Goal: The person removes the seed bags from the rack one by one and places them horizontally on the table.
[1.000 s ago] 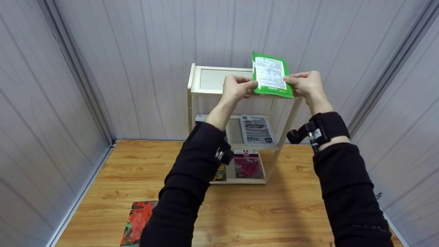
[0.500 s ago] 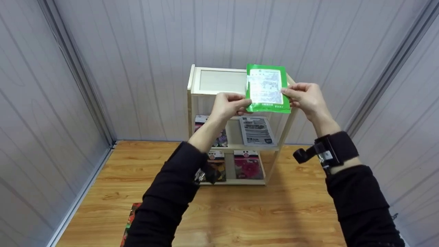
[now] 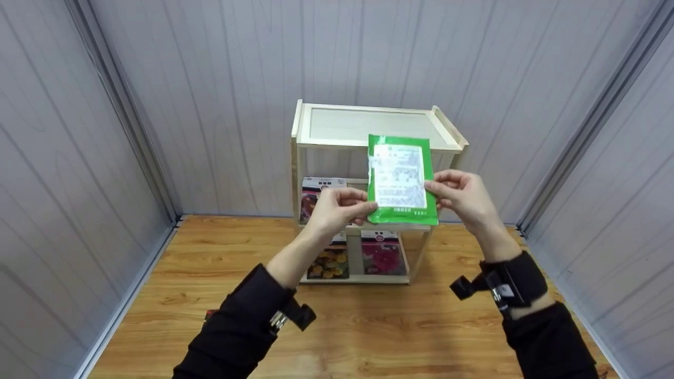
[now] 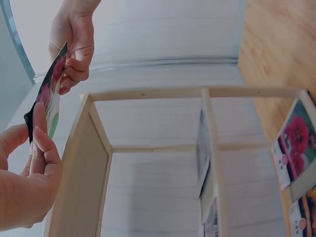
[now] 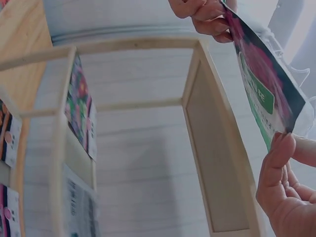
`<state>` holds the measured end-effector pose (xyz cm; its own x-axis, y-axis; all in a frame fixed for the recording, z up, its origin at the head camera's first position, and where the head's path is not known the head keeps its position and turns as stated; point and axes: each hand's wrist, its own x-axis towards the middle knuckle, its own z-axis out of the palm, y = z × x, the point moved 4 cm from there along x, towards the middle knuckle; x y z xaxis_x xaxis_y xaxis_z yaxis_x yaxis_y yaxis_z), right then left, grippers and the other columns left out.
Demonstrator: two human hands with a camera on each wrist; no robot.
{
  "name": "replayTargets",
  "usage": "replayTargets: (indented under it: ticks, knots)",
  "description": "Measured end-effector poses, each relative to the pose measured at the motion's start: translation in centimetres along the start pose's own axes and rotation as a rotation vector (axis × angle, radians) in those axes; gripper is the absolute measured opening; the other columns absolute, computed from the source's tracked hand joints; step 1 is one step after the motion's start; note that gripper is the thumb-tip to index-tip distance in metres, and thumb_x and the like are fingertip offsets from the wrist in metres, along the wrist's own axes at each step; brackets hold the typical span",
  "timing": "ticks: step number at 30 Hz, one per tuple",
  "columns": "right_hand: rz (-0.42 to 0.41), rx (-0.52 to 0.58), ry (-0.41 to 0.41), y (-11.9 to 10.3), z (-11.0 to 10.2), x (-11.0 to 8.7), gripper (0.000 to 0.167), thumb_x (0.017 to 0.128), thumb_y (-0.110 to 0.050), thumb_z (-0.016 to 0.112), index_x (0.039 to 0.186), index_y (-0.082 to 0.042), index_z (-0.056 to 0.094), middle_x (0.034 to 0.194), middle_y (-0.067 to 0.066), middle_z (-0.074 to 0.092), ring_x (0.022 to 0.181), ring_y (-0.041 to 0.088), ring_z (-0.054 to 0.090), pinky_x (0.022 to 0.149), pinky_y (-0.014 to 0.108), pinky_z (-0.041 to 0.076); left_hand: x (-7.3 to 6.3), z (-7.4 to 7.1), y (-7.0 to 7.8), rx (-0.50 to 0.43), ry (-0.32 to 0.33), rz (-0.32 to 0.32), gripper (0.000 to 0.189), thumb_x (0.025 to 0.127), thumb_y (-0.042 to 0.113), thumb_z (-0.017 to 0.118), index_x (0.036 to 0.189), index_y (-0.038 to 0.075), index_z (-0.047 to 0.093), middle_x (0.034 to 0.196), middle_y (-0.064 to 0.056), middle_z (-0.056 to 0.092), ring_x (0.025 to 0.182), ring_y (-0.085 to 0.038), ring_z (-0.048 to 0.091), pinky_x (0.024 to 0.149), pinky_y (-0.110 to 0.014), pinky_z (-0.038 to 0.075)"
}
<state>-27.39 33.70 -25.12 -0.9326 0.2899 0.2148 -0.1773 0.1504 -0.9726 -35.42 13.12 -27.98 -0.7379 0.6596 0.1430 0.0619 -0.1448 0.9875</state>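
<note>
Both hands hold a flat green seed packet [image 3: 401, 176], its white printed label turned up toward the head camera. The left hand [image 3: 337, 210] pinches its lower left corner between thumb and fingers. On the opposite edge, the right hand [image 3: 464, 199] grips it low down with the thumb on top. Magenta flowers and a green panel show on the packet's other face [image 5: 259, 74] in the right wrist view. The packet is held in front of a pale wooden shelf rack [image 3: 376, 126], overlapping its top board's front edge and middle shelf in the head view.
Flower-picture packets lie on the lower shelves: one at middle left [image 3: 309, 205], a yellow-orange one [image 3: 327, 264] and a pink one [image 3: 383, 258] at the bottom. A grey printed packet [image 5: 79, 207] shares the middle shelf. Panelled walls [image 3: 253, 63] enclose the wooden floor [image 3: 368, 326].
Both hands have brought the seed packet down and toward the body, away from the right part of the rack's top board. That board now shows more fully, and the packet covers the middle shelf's right side.
</note>
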Motion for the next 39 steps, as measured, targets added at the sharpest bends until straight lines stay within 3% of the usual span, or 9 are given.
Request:
replayTargets:
  ticks: [12, 24, 39]
  knots:
    - [-0.007, 0.004, -0.007, 4.7, 0.2, -3.8, 0.011, 0.08, -0.002, 0.063, 0.086, 0.004, 0.057, 0.072, 0.008, 0.063, 0.057, 0.014, 0.057, 0.052, 0.022, 0.049, -3.2, 0.7, -5.1, 0.011, -0.028, 0.015, 0.019, 0.076, 0.003, 0.068, 0.089, -0.008, 0.061, 0.073, -0.008, 0.064, 0.06, -0.012, 0.059, 0.058, -0.027, 0.052]
    - [0.077, 0.073, -0.008, 9.9, 1.7, -6.7, 0.01, 0.078, 0.0, 0.064, 0.085, 0.002, 0.057, 0.071, 0.008, 0.061, 0.056, 0.013, 0.055, 0.051, 0.023, 0.049, -6.3, 0.1, -10.4, -0.058, -0.018, -0.027, 0.022, 0.074, -0.001, 0.067, 0.091, -0.013, 0.059, 0.075, -0.013, 0.064, 0.06, -0.013, 0.06, 0.058, -0.026, 0.052]
    - [0.198, 0.13, -0.017, 16.8, 3.6, -9.3, 0.015, 0.078, -0.002, 0.064, 0.087, 0.006, 0.056, 0.071, 0.008, 0.06, 0.056, 0.013, 0.055, 0.052, 0.024, 0.048, -8.9, -0.9, -16.6, -0.119, 0.052, -0.134, 0.022, 0.077, 0.001, 0.065, 0.093, -0.013, 0.06, 0.072, -0.007, 0.064, 0.056, -0.011, 0.058, 0.053, -0.021, 0.05]
